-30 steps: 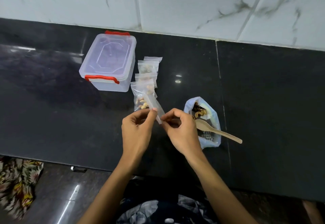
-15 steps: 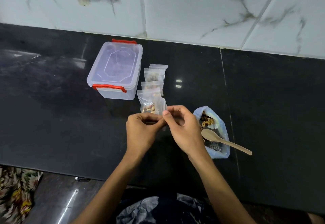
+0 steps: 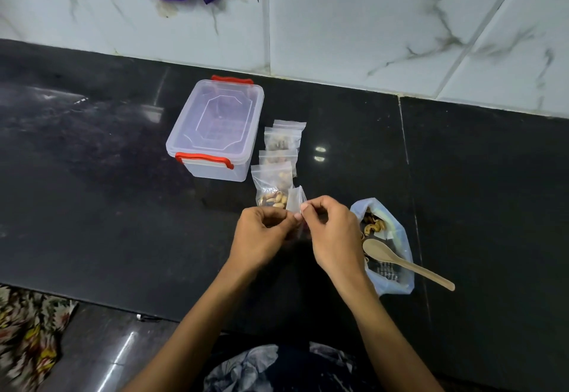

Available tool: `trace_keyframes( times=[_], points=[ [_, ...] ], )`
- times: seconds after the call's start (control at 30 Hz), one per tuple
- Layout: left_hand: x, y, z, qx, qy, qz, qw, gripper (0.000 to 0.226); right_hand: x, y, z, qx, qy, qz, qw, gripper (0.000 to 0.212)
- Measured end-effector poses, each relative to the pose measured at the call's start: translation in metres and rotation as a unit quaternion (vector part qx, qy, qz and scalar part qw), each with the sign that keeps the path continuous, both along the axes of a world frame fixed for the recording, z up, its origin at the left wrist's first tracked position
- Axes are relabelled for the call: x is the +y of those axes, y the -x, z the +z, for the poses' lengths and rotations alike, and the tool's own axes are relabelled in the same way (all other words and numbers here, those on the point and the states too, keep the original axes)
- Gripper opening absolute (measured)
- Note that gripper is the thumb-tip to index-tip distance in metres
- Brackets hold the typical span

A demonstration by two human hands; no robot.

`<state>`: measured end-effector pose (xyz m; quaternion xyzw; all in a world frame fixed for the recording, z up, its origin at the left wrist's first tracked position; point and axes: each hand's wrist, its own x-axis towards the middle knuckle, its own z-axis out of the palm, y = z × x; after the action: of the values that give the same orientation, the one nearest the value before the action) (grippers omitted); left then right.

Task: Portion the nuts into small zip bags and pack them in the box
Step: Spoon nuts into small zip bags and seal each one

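Black counter (image 3: 92, 206), both hands, left hand (image 3: 258, 237) and right hand (image 3: 335, 234), pinching small zip bag (image 3: 296, 202); label print on nut bag (image 3: 391, 256) seemingly illegible.

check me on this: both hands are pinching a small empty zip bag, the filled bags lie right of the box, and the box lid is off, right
Not quite: the head view shows the clear lid closed on the box, with its red clips at both ends. The rest holds: the left hand and right hand pinch a small empty zip bag, and the filled bags lie right of the box.
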<state>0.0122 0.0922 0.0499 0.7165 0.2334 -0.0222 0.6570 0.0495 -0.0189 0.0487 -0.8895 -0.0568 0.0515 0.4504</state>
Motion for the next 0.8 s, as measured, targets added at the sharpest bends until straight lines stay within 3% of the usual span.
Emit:
trace_keyframes(
  times=[0.17, 0.4, 0.5, 0.63, 0.8],
  points=[
    [-0.011, 0.000, 0.000, -0.014, -0.129, 0.047, 0.990, 0.015, 0.004, 0.001, -0.003, -0.001, 0.086, 0.009, 0.996, 0.010],
    [-0.014, 0.000, -0.003, -0.045, -0.238, 0.129, 0.962, 0.019, 0.004, -0.001, -0.001, -0.013, 0.110, -0.005, 0.994, 0.012],
    [-0.015, 0.000, -0.004, -0.043, -0.248, 0.121, 0.960, 0.016, 0.004, -0.001, -0.002, -0.008, 0.081, 0.016, 0.997, 0.004],
    [-0.014, 0.000, -0.008, -0.058, -0.246, 0.104, 0.962, 0.013, 0.006, 0.000, -0.002, -0.034, 0.005, 0.013, 0.999, 0.016],
    [-0.013, 0.001, -0.007, -0.114, -0.247, 0.073, 0.959, 0.007, 0.003, -0.006, -0.004, -0.035, 0.005, 0.005, 0.999, 0.014]
  ],
)
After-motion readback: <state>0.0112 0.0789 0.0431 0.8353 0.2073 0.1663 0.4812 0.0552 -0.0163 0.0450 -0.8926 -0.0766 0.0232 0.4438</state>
